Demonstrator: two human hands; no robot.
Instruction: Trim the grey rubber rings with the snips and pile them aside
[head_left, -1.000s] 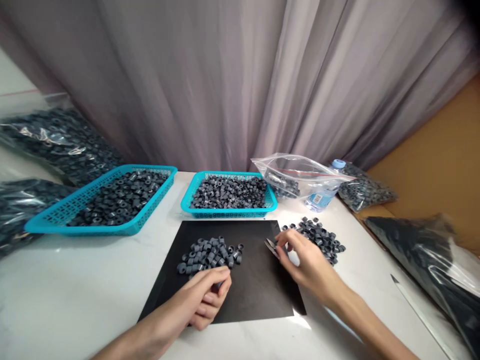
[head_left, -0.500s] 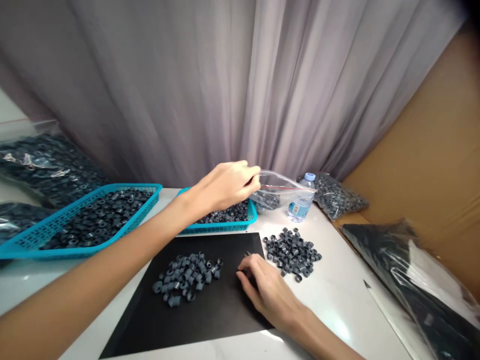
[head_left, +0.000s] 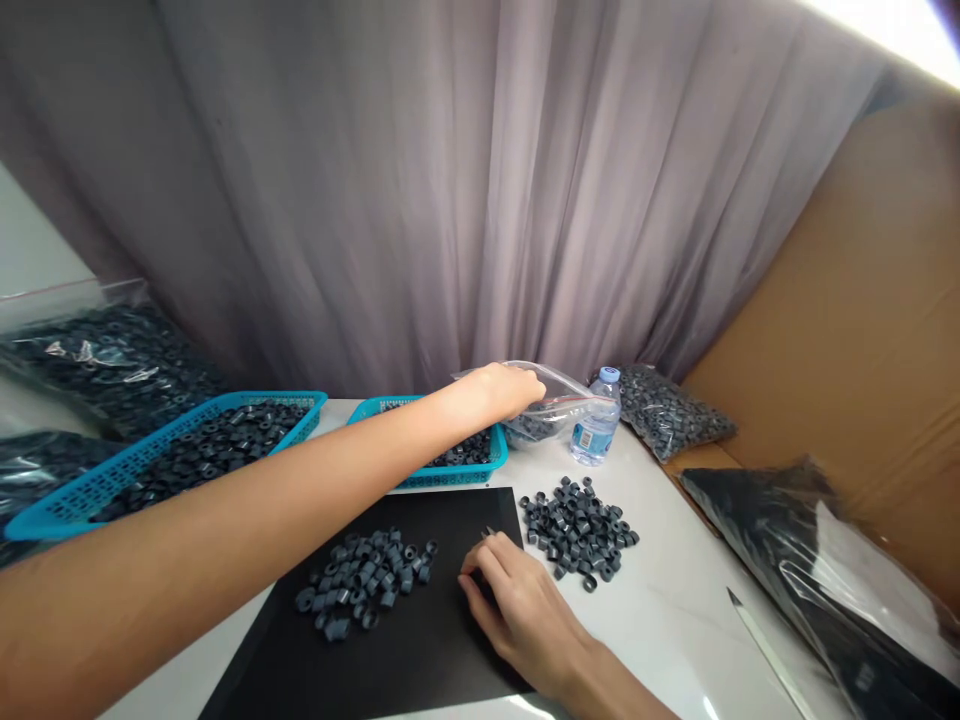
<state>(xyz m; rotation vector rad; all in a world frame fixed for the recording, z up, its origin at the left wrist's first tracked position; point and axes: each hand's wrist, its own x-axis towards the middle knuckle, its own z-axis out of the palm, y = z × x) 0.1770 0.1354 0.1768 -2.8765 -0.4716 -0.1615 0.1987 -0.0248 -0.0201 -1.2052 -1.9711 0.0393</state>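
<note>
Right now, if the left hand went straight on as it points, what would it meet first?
The clear zip bag; fingers of the left hand seem to be at its mouth, depth unclear.

A single head-worn camera is aimed forward and down, set close behind the fingers point(head_left: 480, 568) of the right hand point(head_left: 525, 615).

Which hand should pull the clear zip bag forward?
Left, probably. The left hand touches the clear zip bag at its mouth; the right hand lies on the black mat, farther from it.
</note>
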